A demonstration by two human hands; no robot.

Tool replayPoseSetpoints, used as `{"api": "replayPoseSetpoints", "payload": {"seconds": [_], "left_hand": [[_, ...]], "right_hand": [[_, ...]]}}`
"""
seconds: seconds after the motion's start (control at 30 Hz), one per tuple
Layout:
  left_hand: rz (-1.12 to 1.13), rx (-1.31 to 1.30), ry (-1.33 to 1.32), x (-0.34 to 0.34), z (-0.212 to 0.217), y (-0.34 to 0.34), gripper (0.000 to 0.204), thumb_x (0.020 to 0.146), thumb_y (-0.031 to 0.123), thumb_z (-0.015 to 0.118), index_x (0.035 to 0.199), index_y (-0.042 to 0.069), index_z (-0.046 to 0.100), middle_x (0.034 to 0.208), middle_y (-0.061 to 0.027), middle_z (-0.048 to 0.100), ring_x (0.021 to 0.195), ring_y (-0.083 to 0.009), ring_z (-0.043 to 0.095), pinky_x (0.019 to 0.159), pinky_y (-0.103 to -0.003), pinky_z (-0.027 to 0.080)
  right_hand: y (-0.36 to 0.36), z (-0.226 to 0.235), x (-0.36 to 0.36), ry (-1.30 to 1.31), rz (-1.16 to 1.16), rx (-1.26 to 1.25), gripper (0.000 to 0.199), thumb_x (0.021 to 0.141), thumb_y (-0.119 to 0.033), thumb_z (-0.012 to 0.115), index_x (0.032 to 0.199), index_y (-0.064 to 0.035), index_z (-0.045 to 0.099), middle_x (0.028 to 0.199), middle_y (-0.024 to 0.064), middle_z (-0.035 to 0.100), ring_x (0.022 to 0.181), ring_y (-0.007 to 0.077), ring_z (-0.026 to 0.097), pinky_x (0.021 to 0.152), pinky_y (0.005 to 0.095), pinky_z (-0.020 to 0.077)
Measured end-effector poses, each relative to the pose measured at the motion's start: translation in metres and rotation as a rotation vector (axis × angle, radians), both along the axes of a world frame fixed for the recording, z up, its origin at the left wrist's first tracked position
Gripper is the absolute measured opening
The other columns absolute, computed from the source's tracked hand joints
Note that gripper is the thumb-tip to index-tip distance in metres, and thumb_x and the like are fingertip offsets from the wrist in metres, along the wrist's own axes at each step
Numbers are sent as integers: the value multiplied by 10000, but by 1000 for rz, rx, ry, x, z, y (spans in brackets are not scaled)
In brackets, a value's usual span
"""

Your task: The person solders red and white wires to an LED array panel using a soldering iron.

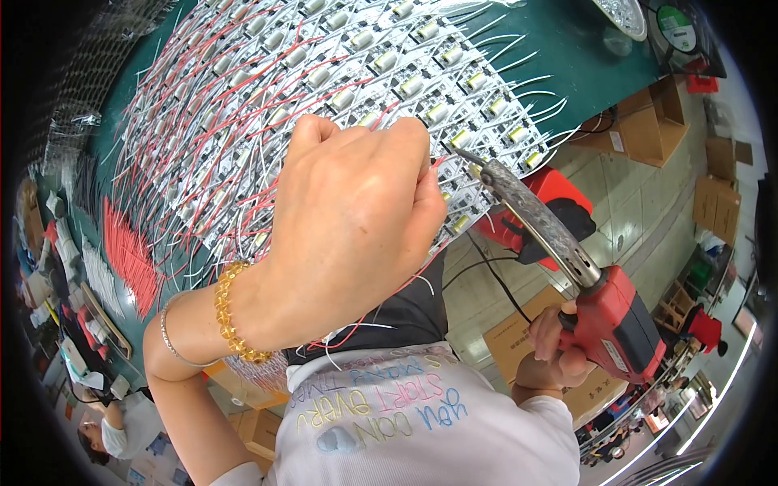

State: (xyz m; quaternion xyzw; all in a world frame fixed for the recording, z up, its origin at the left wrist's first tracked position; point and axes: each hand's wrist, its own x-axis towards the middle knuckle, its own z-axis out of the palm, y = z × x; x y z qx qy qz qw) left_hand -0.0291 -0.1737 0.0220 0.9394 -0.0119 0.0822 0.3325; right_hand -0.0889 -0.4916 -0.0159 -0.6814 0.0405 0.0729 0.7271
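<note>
A large panel of small white circuit boards (381, 61), each with a pale cylindrical part, lies before me with many red and white wires fanning out. My left hand (356, 194) is closed in a pinch over its near part. A short bit of red wire (438, 162) shows at those fingertips; the rest of the grip is hidden behind the hand. My right hand (557, 352) is wrapped round the handle of a red and black soldering gun (620, 324). Its dark tip points up and left, near the panel's right edge, a little right of my left fingertips.
Bundles of red wires (130, 259) and white wires (99, 271) lie on the green table mat (567, 81) at left. A metal dish (622, 14) stands at the far right. Below are a red stool (559, 194) and cardboard boxes (648, 121). Another person (121, 429) sits at lower left.
</note>
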Motion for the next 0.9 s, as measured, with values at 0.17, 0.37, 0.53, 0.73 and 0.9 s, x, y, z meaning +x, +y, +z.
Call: {"api": "replayPoseSetpoints", "payload": {"seconds": [0.17, 0.37, 0.53, 0.73, 0.9], "left_hand": [[7, 2, -3, 3, -1, 1, 187, 766, 36, 657, 667, 77, 504, 498, 15, 419, 464, -150, 408, 630, -310, 310], [0, -16, -32, 6, 1, -1, 196, 761, 35, 662, 662, 77, 498, 500, 12, 418, 462, -156, 405, 622, -314, 304], [-38, -4, 11, 3, 3, 1, 160, 754, 48, 616, 692, 68, 470, 574, -60, 506, 553, -250, 506, 632, -367, 320], [-27, -15, -4, -3, 0, 0, 152, 763, 55, 617, 703, 67, 478, 577, -60, 510, 557, -249, 510, 640, -369, 324], [-28, -35, -24, -6, -2, 4, 141, 766, 60, 617, 720, 62, 484, 571, -66, 502, 551, -252, 504, 643, -373, 326]], "right_hand": [[15, 8, 14, -59, 228, 93, 782, 816, -558, 598, 1248, 58, 383, 494, -34, 474, 423, 98, 446, 429, 242, 366], [26, 23, 33, -167, 410, -44, 808, 806, -577, 598, 1263, 49, 370, 500, -40, 474, 424, 105, 451, 426, 245, 367], [34, 40, 66, -379, 321, 14, 765, 835, -540, 591, 1285, 32, 355, 521, -26, 475, 432, 107, 458, 418, 243, 352], [85, 26, 162, -434, -161, -256, 293, 935, -139, 523, 1153, 55, 490, 505, 10, 391, 402, 112, 399, 395, 258, 325], [78, 38, 143, -537, -90, -67, 525, 949, -322, 512, 1279, 65, 383, 515, -2, 390, 392, 103, 383, 397, 248, 337]]}}
